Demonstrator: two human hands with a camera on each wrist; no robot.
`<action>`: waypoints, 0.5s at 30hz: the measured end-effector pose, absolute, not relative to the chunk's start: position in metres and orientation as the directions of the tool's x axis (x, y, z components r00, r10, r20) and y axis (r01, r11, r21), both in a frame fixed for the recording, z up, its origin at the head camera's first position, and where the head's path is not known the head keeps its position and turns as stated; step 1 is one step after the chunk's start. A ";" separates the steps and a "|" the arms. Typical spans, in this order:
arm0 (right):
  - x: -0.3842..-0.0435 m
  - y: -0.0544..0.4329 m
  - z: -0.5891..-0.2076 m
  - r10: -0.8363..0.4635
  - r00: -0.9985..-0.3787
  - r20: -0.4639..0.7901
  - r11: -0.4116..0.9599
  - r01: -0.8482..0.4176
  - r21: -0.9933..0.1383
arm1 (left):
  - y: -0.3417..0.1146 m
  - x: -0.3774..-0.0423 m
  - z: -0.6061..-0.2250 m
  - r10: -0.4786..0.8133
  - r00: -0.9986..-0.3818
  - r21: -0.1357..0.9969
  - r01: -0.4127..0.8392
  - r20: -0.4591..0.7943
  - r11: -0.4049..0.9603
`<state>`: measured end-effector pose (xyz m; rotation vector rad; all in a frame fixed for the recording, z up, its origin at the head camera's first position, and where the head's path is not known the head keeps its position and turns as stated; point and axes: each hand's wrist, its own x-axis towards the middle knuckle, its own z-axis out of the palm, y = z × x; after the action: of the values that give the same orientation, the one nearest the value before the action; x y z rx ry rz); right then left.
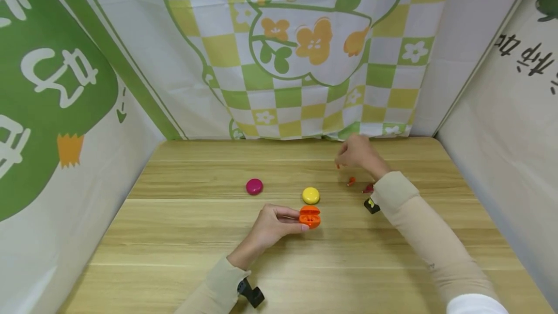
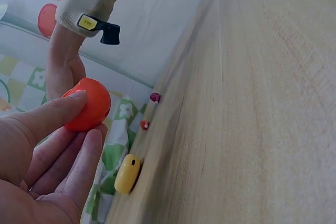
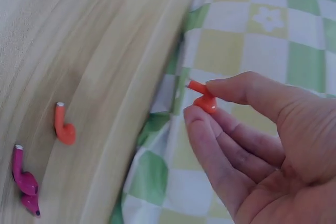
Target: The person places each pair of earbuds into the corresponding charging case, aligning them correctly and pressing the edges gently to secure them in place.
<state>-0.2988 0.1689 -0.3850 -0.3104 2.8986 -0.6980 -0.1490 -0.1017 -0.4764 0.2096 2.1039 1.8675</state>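
My left hand [image 1: 273, 227] holds an orange earbud case [image 1: 310, 218] between thumb and fingers, its lid raised and its inside facing up. In the left wrist view the same case [image 2: 93, 104] shows its rounded orange shell under the thumb. My right hand [image 1: 358, 153], at the back right, pinches an orange earbud [image 3: 205, 98] between thumb and fingertips, above the table. A second orange earbud [image 3: 63, 124] lies on the wood below that hand. Beside it lie magenta earbuds [image 3: 25, 177], partly hidden by the right sleeve in the head view.
A round yellow case [image 1: 311, 196] stands just behind the orange one. Farther left sits a closed magenta case [image 1: 254, 186]. The wooden table [image 1: 174, 236] ends at a checked cloth [image 1: 301, 96] at the back, with printed cloth walls on both sides.
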 end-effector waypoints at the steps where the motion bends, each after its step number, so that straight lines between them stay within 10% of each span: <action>1: -0.296 0.169 -0.383 -0.235 -0.969 -0.073 0.864 -0.174 -0.473 | -0.101 -0.149 -0.476 0.316 -0.938 0.986 -0.102 -0.140 0.134; 15: -0.257 0.179 -0.369 -0.429 -0.896 0.114 0.652 -0.395 -0.647 | -0.101 -0.150 -0.477 0.308 -0.941 0.987 -0.103 -0.138 0.126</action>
<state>-0.2572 0.1786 -0.3687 -0.7016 2.8102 -1.0827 -0.1504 -0.1014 -0.4769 0.1996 2.1011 1.8822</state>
